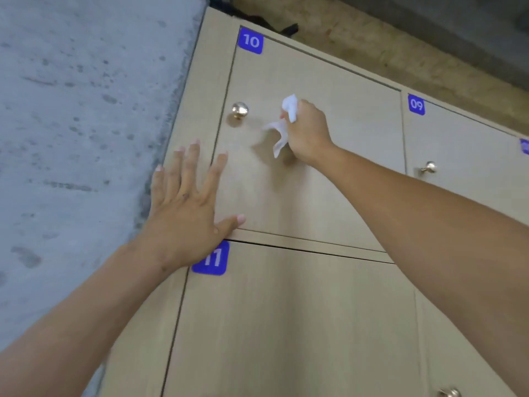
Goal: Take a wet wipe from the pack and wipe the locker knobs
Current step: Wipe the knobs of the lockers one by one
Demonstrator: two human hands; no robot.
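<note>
The right hand (307, 130) is closed in a loose fist around a crumpled white wet wipe (282, 124), one bunched end poking up above the knuckles and a ragged tail hanging down below the fingers, in front of the door of locker 10 (300, 179). The wipe is near the round brass knob (240, 110) of that door but apart from it, with a strip of bare wood showing between the two; the knob stands just inside the door's left edge. Lower and to the left, the left hand (186, 207) is spread flat with all its fingers fanned apart, pressed against the cabinet where the left edge of the door meets the frame, its thumb lying along the door's bottom edge. Just under that wrist is a blue label reading 11 (211, 259), partly covered by the hand, marking the door below. A matching blue label reading 10 (250, 41) sits in the top left corner of the upper door. To the right, a neighbouring door carries a blue label 09 (416, 104) and its own brass knob (428, 168), well away from the wipe. Another knob (450, 393) shows at the bottom right edge. Left of the lockers runs a stained grey concrete wall (80, 124).
</note>
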